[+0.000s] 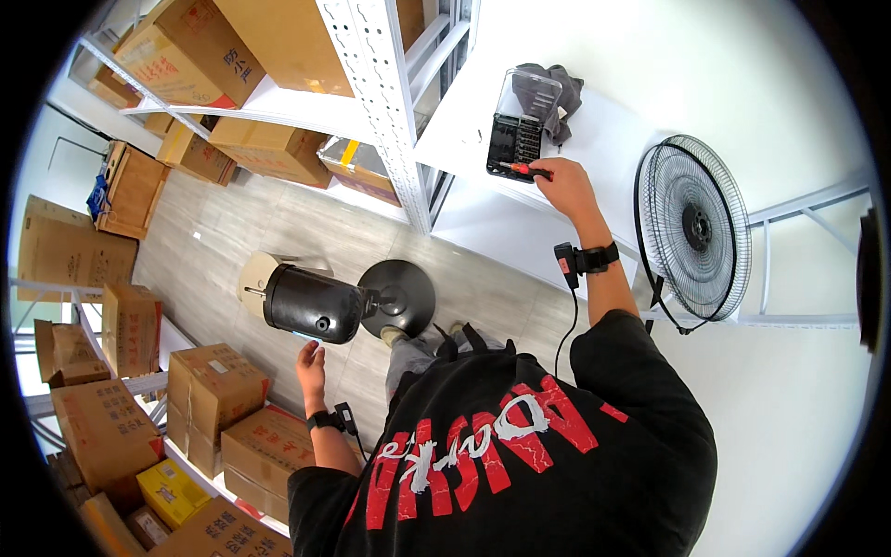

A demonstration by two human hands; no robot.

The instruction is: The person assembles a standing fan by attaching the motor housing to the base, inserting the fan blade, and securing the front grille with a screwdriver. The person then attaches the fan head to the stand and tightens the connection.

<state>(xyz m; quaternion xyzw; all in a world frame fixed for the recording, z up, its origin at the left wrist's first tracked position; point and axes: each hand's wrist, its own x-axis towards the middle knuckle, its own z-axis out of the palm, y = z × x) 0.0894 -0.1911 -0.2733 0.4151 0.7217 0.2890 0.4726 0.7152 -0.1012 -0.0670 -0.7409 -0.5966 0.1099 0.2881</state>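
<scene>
Right hand (564,188) gripping red screwdriver (525,169), over bit case (515,146)

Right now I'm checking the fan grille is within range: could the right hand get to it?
Probably yes. The right hand rests at the bit case on the white shelf, holding a red screwdriver. The fan grille stands just beside that forearm with nothing between, though the hand is occupied.
</scene>
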